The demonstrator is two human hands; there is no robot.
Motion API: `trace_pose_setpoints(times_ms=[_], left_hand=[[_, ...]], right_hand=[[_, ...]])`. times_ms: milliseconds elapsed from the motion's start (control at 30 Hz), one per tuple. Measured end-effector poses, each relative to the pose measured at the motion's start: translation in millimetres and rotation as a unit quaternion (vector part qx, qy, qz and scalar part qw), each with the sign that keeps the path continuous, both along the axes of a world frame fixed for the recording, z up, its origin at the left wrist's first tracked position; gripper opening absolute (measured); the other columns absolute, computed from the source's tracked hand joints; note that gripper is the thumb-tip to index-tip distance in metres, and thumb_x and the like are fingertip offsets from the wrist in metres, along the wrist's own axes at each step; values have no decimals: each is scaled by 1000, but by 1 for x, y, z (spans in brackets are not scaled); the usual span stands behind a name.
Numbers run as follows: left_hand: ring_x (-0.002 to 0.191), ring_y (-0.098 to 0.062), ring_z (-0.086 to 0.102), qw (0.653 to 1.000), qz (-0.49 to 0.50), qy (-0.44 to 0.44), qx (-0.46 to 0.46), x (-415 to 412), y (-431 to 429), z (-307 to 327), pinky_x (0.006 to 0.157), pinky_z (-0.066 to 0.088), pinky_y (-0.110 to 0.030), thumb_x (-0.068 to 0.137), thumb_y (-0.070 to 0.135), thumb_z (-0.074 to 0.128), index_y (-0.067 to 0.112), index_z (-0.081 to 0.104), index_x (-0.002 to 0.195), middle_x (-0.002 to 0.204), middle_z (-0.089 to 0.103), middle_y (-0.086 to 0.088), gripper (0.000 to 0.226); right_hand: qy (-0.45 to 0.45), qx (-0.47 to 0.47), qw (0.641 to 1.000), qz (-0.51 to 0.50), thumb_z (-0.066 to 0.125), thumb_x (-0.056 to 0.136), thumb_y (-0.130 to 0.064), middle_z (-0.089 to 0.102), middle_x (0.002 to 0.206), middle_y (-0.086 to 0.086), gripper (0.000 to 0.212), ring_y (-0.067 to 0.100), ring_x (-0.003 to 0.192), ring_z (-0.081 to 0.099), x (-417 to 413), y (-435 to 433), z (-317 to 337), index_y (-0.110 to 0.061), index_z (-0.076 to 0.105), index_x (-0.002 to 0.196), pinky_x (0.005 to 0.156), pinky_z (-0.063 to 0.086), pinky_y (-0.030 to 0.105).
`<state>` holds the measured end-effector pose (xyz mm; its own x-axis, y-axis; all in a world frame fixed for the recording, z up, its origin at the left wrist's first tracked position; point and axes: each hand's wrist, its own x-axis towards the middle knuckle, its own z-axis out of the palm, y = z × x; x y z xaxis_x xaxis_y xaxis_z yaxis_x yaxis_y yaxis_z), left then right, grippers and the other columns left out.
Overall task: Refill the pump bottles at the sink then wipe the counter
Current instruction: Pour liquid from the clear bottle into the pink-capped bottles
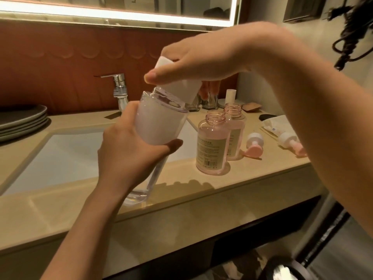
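Observation:
My left hand [129, 150] grips a tall clear bottle with a white label [157, 126], tilted, its base near the counter's front edge. My right hand [193, 63] holds the white cap [177, 87] at the bottle's top. Two pink bottles stand open on the counter to the right, the nearer pink bottle [212, 146] in front of the farther pink bottle [235, 128]. Two pump heads lie beside them, one pump head [254, 144] close to the bottles and the other pump head [290, 143] partly behind my right forearm.
The white sink [66, 154] lies to the left, with a chrome tap [120, 87] behind it. Grey plates [22, 120] are stacked at far left. Small jars and a white tube stand at the back right. A beige counter [252, 170] edge runs in front.

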<state>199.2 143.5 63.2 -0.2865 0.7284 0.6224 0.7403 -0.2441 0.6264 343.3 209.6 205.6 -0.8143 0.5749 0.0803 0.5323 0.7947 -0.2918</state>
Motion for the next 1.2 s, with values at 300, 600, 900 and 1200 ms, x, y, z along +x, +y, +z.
trace_pose_setpoints(times_ms=[300, 600, 900, 1200], left_hand=[[91, -17, 55, 1000, -3, -20, 10, -8, -6, 3, 71, 56, -44, 45, 69, 69, 39, 41, 108, 100, 54, 11, 75], [87, -4, 54, 999, -8, -26, 26, -13, -10, 4, 67, 56, -44, 47, 65, 71, 40, 41, 106, 93, 50, 27, 71], [89, -14, 51, 999, 15, -9, 31, -12, -15, 9, 65, 53, -29, 46, 66, 67, 35, 39, 109, 99, 47, 14, 75], [82, -2, 50, 999, 17, -7, 36, -13, -15, 11, 66, 56, -35, 47, 71, 72, 38, 39, 107, 91, 43, 31, 76]], right_hand=[[132, -15, 991, -8, 66, 81, -37, 46, 115, -21, 53, 1, 102, 53, 26, 17, -22, -41, 41, 128, 83, 48, 22], [-76, 76, 994, -4, 72, 78, -38, 46, 102, -13, 54, 4, 84, 49, -2, 10, -87, -32, 41, 122, 66, 41, 12], [-120, 22, 992, 27, 63, 85, -43, 50, 120, 3, 54, 18, 101, 48, -36, 13, -158, -19, 43, 129, 78, 39, 26], [-39, 10, 999, 22, 58, 83, -56, 37, 140, 5, 73, 19, 113, 37, -42, 7, -170, -19, 32, 140, 99, 39, 36]])
